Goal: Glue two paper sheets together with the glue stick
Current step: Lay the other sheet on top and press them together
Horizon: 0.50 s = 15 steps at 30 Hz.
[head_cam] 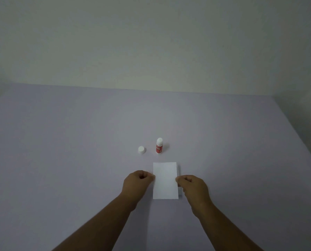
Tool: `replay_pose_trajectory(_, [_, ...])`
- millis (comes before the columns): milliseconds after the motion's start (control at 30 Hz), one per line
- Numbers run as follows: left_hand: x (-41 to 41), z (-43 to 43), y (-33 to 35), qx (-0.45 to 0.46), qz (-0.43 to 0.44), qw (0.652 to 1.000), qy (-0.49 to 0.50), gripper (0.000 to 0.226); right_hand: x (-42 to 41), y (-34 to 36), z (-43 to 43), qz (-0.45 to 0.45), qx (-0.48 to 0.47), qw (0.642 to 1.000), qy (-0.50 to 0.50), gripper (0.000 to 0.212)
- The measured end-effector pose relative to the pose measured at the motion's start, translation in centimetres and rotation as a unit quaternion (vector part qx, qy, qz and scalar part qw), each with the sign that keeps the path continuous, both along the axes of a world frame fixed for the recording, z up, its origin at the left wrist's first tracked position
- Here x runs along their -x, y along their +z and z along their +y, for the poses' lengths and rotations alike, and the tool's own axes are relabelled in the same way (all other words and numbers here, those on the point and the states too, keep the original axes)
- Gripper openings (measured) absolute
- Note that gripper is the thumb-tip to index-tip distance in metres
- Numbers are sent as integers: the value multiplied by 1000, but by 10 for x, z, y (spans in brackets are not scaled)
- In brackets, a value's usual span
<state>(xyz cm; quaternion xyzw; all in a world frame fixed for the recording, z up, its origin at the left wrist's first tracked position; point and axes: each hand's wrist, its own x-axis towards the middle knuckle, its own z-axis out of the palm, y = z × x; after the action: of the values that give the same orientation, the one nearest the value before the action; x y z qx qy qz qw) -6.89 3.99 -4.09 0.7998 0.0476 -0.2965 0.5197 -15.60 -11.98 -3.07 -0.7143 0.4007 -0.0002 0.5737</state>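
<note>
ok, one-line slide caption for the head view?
Left hand and right hand pinch the side edges of white paper; uncapped glue stick and cap stand beyond.

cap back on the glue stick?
No: the white cap sits on the table, left of and apart from the upright glue stick.

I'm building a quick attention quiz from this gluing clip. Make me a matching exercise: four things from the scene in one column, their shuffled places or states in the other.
Column one:
1. glue stick
2. cap
3. paper
4. left hand

Column two:
A. flat between both hands
B. upright, uncapped, red label
C. pinching the sheet's left edge
D. alone on the table, left of the tube

Pairs: 1-B, 2-D, 3-A, 4-C
</note>
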Motion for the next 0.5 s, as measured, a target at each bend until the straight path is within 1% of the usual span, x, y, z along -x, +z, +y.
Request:
replay_pose_trajectory(100, [0, -7, -5, -23, 5, 1000, -16, 20, -2, -6, -6, 23, 35, 999, 9, 20])
replay_pose_trajectory(200, [-2, -16, -10, -56, 2, 998, -31, 26, -9, -11, -15, 44, 73, 996, 21, 18])
replay_pose_trajectory(300, [-6, -25, -15, -88, -12, 996, -32, 31, -18, -15, -21, 63, 86, 993, 41, 18])
replay_pose_trajectory(400, [-9, -32, -18, -115, -28, 992, -38, 31, -23, -20, -25, 73, 94, 992, 47, 23])
replay_pose_trajectory(500, [-10, -35, -22, -137, -34, 989, -49, 29, -24, -23, -26, 81, 99, 990, 52, 20])
